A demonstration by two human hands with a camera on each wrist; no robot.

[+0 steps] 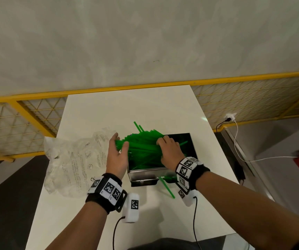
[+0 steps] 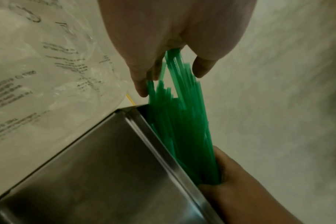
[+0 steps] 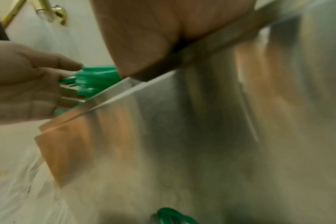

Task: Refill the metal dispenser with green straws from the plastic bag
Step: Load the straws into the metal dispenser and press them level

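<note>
Left hand, fingers straight, squares the green straws; right hand curls over them, pressing them level into the metal dispenser.

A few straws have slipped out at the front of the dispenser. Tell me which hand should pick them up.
Right. The stray straws lie just below the right hand, beside its wrist. The left hand is braced against the straw ends overhanging the metal dispenser.

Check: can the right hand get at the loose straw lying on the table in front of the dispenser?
Probably yes. The loose straw lies bare on the table, just below the right hand, which presses on the straw pile; it would have to let go first.
</note>
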